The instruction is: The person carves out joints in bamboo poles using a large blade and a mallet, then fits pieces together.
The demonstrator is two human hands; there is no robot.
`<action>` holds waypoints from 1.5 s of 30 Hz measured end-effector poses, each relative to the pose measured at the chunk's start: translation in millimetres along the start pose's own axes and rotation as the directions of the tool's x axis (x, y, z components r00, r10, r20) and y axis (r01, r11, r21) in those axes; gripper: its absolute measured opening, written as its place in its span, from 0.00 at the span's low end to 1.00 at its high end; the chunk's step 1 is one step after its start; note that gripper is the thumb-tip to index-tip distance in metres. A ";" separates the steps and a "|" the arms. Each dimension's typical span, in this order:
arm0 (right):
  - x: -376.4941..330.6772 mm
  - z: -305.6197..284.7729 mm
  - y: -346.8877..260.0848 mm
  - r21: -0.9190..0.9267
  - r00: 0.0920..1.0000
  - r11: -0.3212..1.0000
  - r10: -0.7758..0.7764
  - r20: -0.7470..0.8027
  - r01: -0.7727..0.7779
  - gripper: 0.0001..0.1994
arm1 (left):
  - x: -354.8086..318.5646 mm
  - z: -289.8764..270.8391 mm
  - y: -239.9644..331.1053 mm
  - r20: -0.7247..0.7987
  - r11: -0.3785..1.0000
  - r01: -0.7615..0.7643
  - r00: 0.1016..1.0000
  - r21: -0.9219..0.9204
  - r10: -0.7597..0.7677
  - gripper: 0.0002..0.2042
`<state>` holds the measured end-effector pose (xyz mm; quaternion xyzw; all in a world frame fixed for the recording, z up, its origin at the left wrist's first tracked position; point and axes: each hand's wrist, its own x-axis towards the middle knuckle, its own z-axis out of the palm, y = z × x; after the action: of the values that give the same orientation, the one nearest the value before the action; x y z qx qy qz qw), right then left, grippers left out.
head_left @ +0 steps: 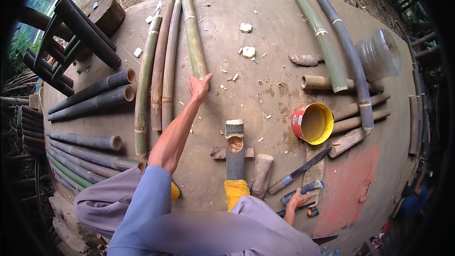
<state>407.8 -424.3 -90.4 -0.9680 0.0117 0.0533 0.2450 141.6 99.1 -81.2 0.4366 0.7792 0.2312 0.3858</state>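
My left hand [200, 88] is closed round the near end of a long green bamboo pole [192, 28], which lies away from me on the ground. At the lower right my right hand [297, 201] is on a curved tool [303, 191] with a blue-grey grip; its fingers look wrapped about it, partly hidden. Just above lies a machete [303, 170] with a long dark blade. In front of me a short dark bamboo piece [235, 161] with an opening cut in its top rests over a wooden block [218, 152], beside my yellow boot [236, 192].
Left of the pole lie more bamboo poles [156, 66] and dark tubes [92, 97]. A red and yellow bucket [303, 122] stands to the right, near long poles [315, 28] and a clear plastic jug [377, 54]. A short log [262, 175] is near my boot. Pale chips [248, 52] are scattered about.
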 end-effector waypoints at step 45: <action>-128.5 35.3 -275.8 0.620 0.083 0.509 -0.808 0.583 0.598 0.31 | -227.9 -148.0 155.8 0.169 0.468 -0.520 0.520 -0.715 0.837 0.31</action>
<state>290.1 -165.3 23.2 -0.6575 -0.5693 0.3783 0.3170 174.2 -20.4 206.4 0.6223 0.2839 0.4740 0.5545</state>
